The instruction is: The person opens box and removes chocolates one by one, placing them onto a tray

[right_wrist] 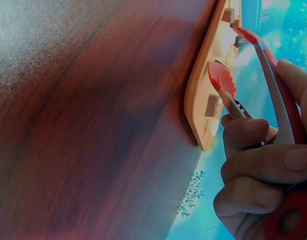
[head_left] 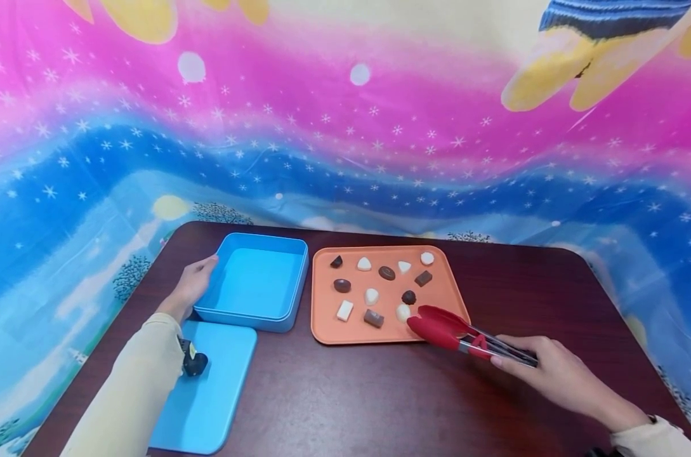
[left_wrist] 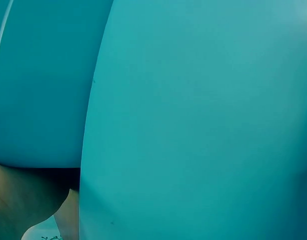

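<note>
My right hand [head_left: 562, 374] holds a pair of red-tipped metal tongs [head_left: 436, 327], its fingers wrapped round the handles in the right wrist view. The tong heads [right_wrist: 222, 79] stand apart over the near right part of an orange tray [head_left: 328, 333]. One head is close to a round white chocolate [head_left: 403, 312]; whether they touch I cannot tell. At the left wall of a square blue box [head_left: 254, 282], my left hand [head_left: 191, 285] grips the side, fingertips at the rim. The box's inside shows only its blue bottom. In the left wrist view, blue plastic hides most of that hand.
Dark and white chocolates, such as a brown oval one [head_left: 342, 285] and a white bar [head_left: 345, 310], lie spread over the tray. A flat blue lid [head_left: 219, 393] lies in front of the box. Behind the dark wooden table [head_left: 345, 393] hangs a colourful printed cloth [head_left: 299, 127].
</note>
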